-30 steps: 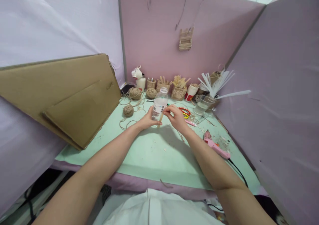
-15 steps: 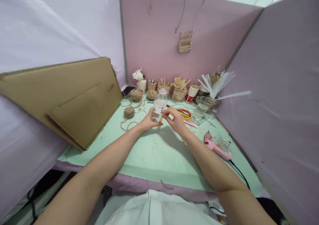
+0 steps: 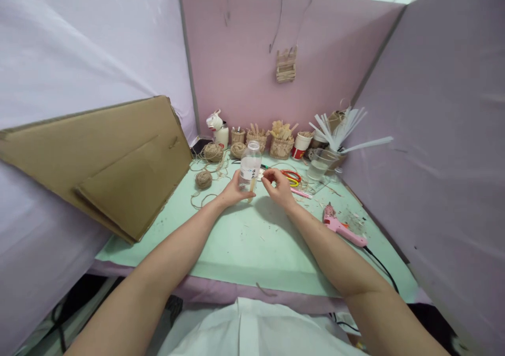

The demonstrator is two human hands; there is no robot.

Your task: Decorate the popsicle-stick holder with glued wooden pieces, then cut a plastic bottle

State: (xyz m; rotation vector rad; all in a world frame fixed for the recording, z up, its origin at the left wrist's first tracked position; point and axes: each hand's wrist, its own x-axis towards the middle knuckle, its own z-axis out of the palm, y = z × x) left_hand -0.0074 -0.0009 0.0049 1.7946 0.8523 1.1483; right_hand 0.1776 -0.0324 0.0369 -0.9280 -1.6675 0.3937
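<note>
A clear plastic bottle (image 3: 249, 165) with dark lettering stands upright in my left hand (image 3: 233, 190), open neck at the top. My left fingers wrap around its lower part. A thin wooden stick (image 3: 252, 185) runs along the bottle's near right side, with my left thumb against its lower part. Just right of the bottle, and apart from it, is my right hand (image 3: 278, 186). Its thumb and fingers are drawn together in a pinch; whether anything small is between them I cannot make out. Behind that hand lie red-handled and yellow-handled scissors (image 3: 292, 177).
A pink glue gun (image 3: 343, 231) lies at right, its cord trailing over the edge. Twine balls (image 3: 203, 180), stick-filled baskets (image 3: 281, 146) and a cup of water (image 3: 317, 168) stand behind. Cardboard (image 3: 130, 172) leans at left. White strips (image 3: 342, 130) stick out at back right.
My right hand has come away from the stick and bottle and moved slightly right. My left hand still holds the bottle. The whole view has shifted a little.
</note>
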